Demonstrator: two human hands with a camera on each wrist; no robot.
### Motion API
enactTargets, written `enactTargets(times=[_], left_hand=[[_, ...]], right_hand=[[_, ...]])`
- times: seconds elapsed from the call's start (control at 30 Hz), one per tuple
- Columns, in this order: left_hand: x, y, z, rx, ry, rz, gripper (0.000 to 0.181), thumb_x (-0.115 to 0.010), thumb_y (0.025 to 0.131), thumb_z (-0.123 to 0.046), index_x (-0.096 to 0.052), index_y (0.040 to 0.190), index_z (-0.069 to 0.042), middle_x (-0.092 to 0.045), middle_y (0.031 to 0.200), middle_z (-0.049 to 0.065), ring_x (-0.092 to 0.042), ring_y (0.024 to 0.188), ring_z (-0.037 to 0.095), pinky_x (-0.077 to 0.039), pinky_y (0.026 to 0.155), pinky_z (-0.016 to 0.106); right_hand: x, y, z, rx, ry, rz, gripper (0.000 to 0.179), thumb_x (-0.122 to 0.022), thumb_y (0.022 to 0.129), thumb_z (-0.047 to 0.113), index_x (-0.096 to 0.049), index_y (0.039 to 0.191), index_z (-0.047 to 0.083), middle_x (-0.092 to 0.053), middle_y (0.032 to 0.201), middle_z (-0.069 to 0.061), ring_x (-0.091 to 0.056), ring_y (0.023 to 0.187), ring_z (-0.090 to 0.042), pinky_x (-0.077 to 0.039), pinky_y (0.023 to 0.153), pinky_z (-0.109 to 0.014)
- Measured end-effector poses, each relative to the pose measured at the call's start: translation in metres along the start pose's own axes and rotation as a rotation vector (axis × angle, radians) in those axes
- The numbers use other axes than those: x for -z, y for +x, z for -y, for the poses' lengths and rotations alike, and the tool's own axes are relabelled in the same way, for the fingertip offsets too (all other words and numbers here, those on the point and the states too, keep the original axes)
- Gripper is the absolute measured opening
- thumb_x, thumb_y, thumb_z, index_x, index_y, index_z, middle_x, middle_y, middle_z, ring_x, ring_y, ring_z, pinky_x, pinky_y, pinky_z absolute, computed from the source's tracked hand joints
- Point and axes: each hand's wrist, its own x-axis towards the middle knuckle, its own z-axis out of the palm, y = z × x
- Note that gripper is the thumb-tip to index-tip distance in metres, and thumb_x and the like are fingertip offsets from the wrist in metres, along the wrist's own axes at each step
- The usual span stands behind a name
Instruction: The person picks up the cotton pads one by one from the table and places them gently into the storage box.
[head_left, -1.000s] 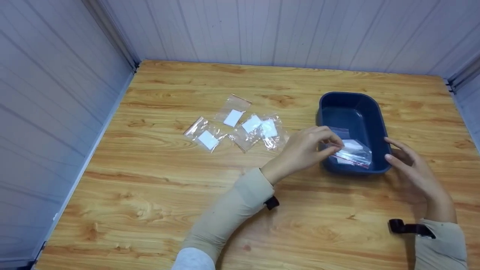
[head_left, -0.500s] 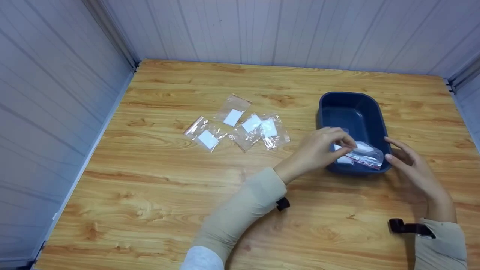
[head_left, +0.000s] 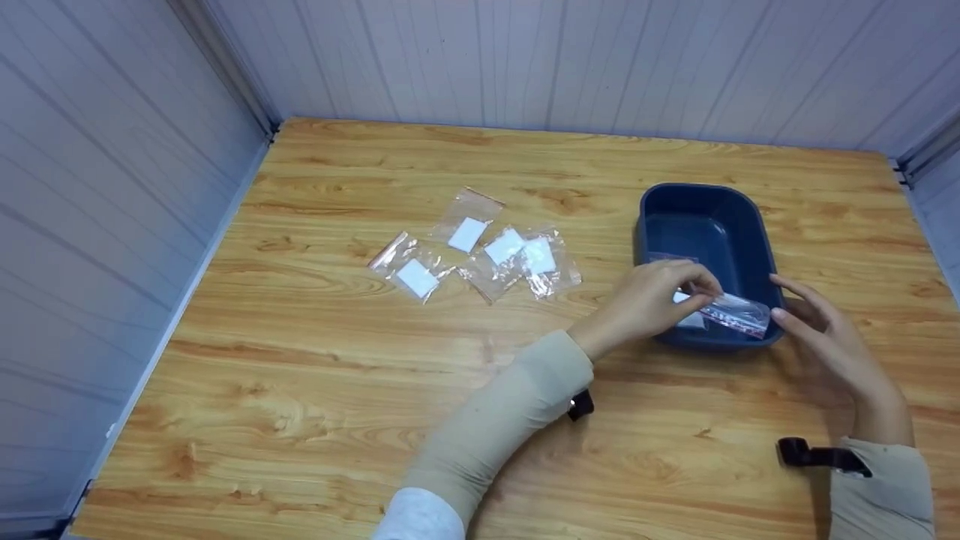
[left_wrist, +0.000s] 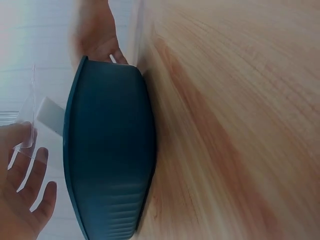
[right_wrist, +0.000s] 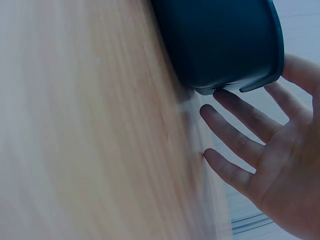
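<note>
Over the near end of a dark blue plastic bin point(head_left: 694, 229), my left hand point(head_left: 656, 296) pinches a clear zip-lock bag point(head_left: 741, 315) between thumb and forefinger. In the left wrist view the bag hangs above the rim with a white block point(left_wrist: 50, 115) inside, the other fingers spread loosely. Another bag with a white piece point(head_left: 691, 321) lies in the bin, partly hidden by the left hand. My right hand point(head_left: 836, 337) touches the bin's right side near the near corner; its fingers point(right_wrist: 240, 140) look spread and nearly straight in the right wrist view.
Left of the bin, several clear zip-lock bags with white pieces lie on the wood-grain table point(head_left: 300, 360), including one bag point(head_left: 418, 279) at the left of the group and an overlapping one point(head_left: 538, 256). Pale panel walls point(head_left: 517, 67) border the table.
My left hand has shifted right with the pinched bag, farther over the bin and toward its right wall. The right hand and the bin have stayed in place.
</note>
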Motion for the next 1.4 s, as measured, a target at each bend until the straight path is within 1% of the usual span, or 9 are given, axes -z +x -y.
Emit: enactTargets(times=[0.13,0.3,0.4,0.63,0.8,1.07,1.13,1.3,1.4], left_hand=[[-0.004,0.003,0.002,0.016,0.006,0.015,0.016,-0.060,0.100,-0.029,-0.070,0.113,-0.025,-0.065,0.107,-0.017,-0.054,0.098,-0.008,-0.039,0.087,0.007],[-0.008,0.004,0.005,0.001,0.031,-0.012,0.015,-0.062,0.100,-0.029,-0.070,0.111,-0.024,-0.065,0.104,-0.017,-0.055,0.097,-0.007,-0.038,0.087,0.007],[-0.010,0.006,0.005,0.008,0.033,-0.009,0.015,-0.062,0.100,-0.029,-0.071,0.111,-0.025,-0.065,0.104,-0.018,-0.055,0.097,-0.008,-0.038,0.088,0.008],[-0.012,0.006,0.005,0.021,0.090,0.052,0.021,-0.061,0.100,-0.032,-0.069,0.119,-0.027,-0.065,0.114,-0.017,-0.054,0.109,-0.005,-0.035,0.097,0.012],[-0.011,0.005,0.005,0.009,0.106,0.085,0.027,-0.062,0.100,-0.032,-0.066,0.126,-0.027,-0.064,0.121,-0.016,-0.052,0.117,-0.002,-0.033,0.101,0.013],[-0.005,0.001,0.001,-0.007,0.095,0.081,0.026,-0.060,0.100,-0.032,-0.067,0.125,-0.027,-0.063,0.121,-0.016,-0.050,0.119,-0.002,-0.031,0.104,0.014],[-0.004,0.000,0.000,-0.007,0.091,0.085,0.026,-0.059,0.101,-0.034,-0.067,0.124,-0.028,-0.063,0.122,-0.016,-0.049,0.120,-0.002,-0.029,0.105,0.014],[-0.001,-0.002,-0.003,-0.049,0.104,0.068,0.024,-0.059,0.101,-0.035,-0.069,0.121,-0.027,-0.064,0.120,-0.015,-0.050,0.120,-0.001,-0.030,0.104,0.014],[0.001,-0.005,-0.004,-0.065,0.114,0.069,0.024,-0.058,0.101,-0.035,-0.069,0.121,-0.026,-0.065,0.120,-0.015,-0.050,0.119,-0.001,-0.031,0.104,0.014]], right_hand=[[0.000,0.000,0.000,-0.002,0.004,-0.001,0.055,-0.053,0.104,0.025,-0.033,0.156,0.023,-0.038,0.150,-0.023,-0.044,0.116,0.007,-0.037,0.086,-0.006],[-0.001,-0.001,0.000,0.040,0.031,-0.014,0.053,-0.053,0.104,0.020,-0.036,0.154,0.019,-0.043,0.147,-0.006,-0.045,0.117,0.008,-0.037,0.088,-0.007],[-0.001,-0.002,0.000,0.049,0.032,-0.022,0.053,-0.054,0.104,0.019,-0.037,0.154,0.019,-0.043,0.147,-0.001,-0.045,0.117,0.008,-0.037,0.089,-0.007],[-0.001,-0.003,-0.002,0.034,0.026,-0.013,0.053,-0.053,0.104,0.020,-0.036,0.155,0.020,-0.046,0.145,-0.007,-0.046,0.116,0.008,-0.037,0.088,-0.007],[-0.001,-0.003,-0.003,0.042,0.034,-0.012,0.053,-0.053,0.104,0.019,-0.036,0.154,0.018,-0.049,0.140,-0.002,-0.048,0.115,0.008,-0.038,0.088,-0.008],[0.000,-0.003,-0.002,0.030,0.030,-0.008,0.053,-0.053,0.104,0.020,-0.035,0.155,0.019,-0.046,0.144,-0.009,-0.047,0.116,0.008,-0.038,0.088,-0.007],[0.000,-0.003,-0.002,0.032,0.032,-0.005,0.053,-0.052,0.104,0.020,-0.035,0.155,0.019,-0.046,0.144,-0.008,-0.046,0.116,0.008,-0.038,0.088,-0.007],[0.000,-0.004,-0.003,0.056,0.040,-0.008,0.053,-0.052,0.104,0.017,-0.036,0.154,0.017,-0.048,0.141,-0.001,-0.047,0.116,0.008,-0.040,0.088,-0.008],[0.000,-0.004,-0.003,0.051,0.034,-0.009,0.053,-0.053,0.104,0.017,-0.036,0.154,0.016,-0.049,0.141,-0.003,-0.047,0.116,0.008,-0.041,0.087,-0.008]])
